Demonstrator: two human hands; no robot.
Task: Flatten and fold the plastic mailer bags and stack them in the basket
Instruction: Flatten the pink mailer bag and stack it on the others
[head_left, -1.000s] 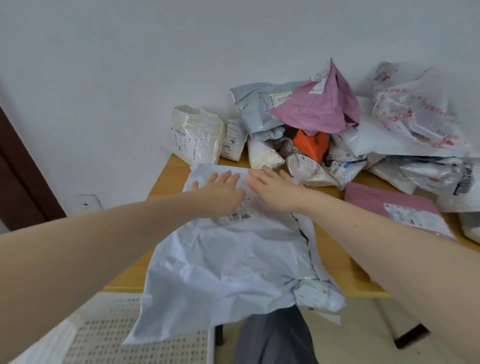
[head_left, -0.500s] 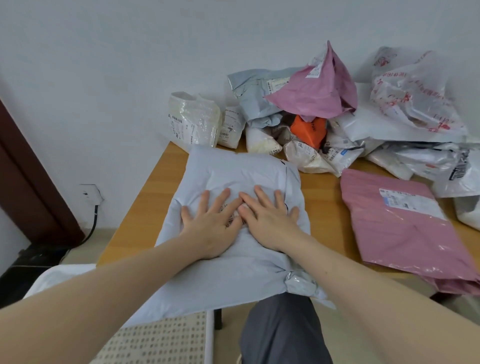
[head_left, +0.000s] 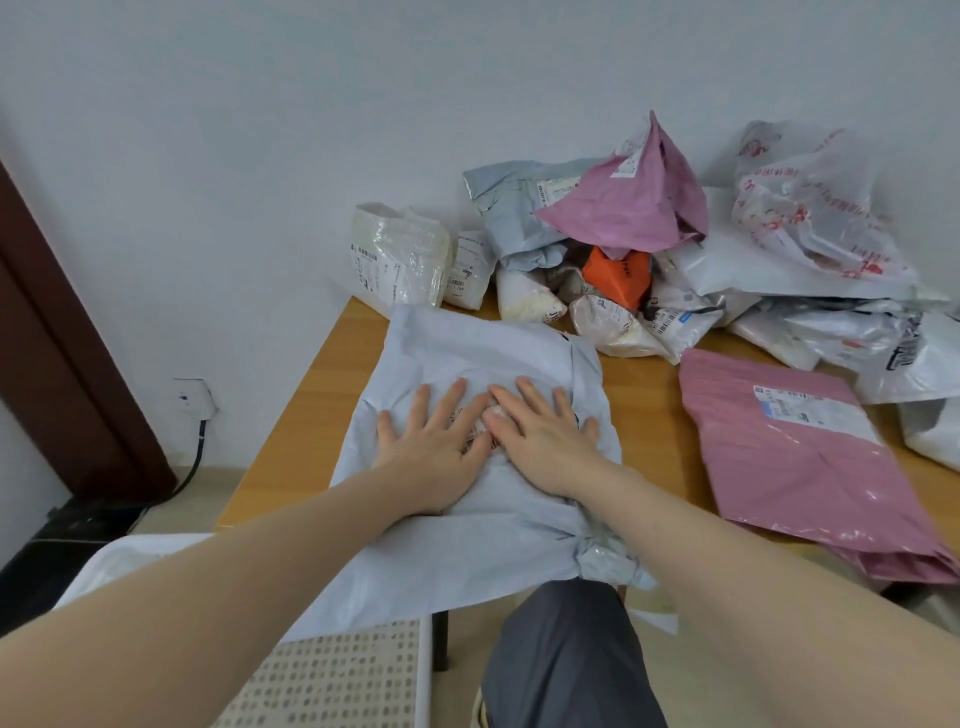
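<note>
A large pale blue-grey mailer bag (head_left: 467, 353) lies spread on the wooden table (head_left: 332, 374), its near end hanging over the front edge with a crumpled knot at the lower right. My left hand (head_left: 431, 452) and my right hand (head_left: 540, 436) press flat on its middle, side by side, fingers spread, palms down, holding nothing. A white perforated basket (head_left: 337, 675) stands on the floor below the table's front left. A flattened pink mailer (head_left: 800, 457) lies on the table to the right.
A heap of crumpled mailers (head_left: 623, 218) in pink, grey, white and orange fills the table's back and right side against the wall. My grey trouser leg (head_left: 561, 654) is under the table edge. A wall socket with a cable (head_left: 195, 400) and a dark door frame (head_left: 57, 338) are at left.
Both hands slid from the bag's far end back toward me across its middle, smoothing it. The bag now lies flatter and further onto the table.
</note>
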